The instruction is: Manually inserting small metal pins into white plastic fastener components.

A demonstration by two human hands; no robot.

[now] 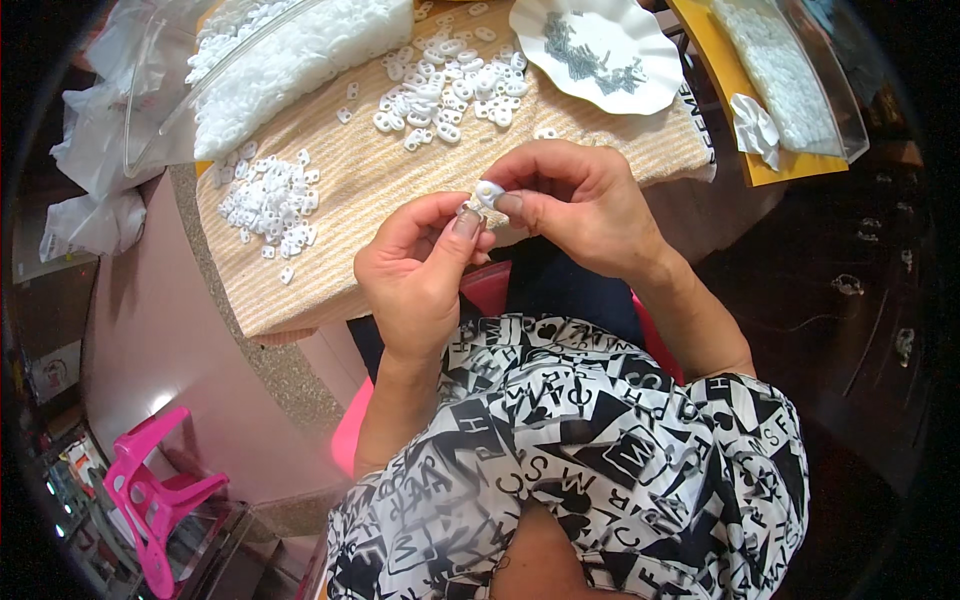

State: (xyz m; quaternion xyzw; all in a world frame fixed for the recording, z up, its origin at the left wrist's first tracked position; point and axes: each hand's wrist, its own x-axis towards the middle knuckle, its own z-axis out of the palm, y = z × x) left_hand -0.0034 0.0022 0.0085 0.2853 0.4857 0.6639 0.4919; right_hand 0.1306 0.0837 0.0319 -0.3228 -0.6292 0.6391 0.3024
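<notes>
Over the near edge of a striped cloth, my two hands meet. A small white oval plastic piece is pinched between the thumb and forefinger of my right hand. My left hand is closed in a pinch right beside it, thumb up; a tiny whitish part shows at its fingertips, too small to name. Beyond the hands lies a heap of white oval pieces with two holes. Smaller square white pieces with holes are piled at the left of the cloth.
A white wavy-rimmed plate holds small grey metal pins at the back. Clear bins of white pieces stand at the far left and far right, the right one with crumpled paper. A pink plastic stool is at lower left.
</notes>
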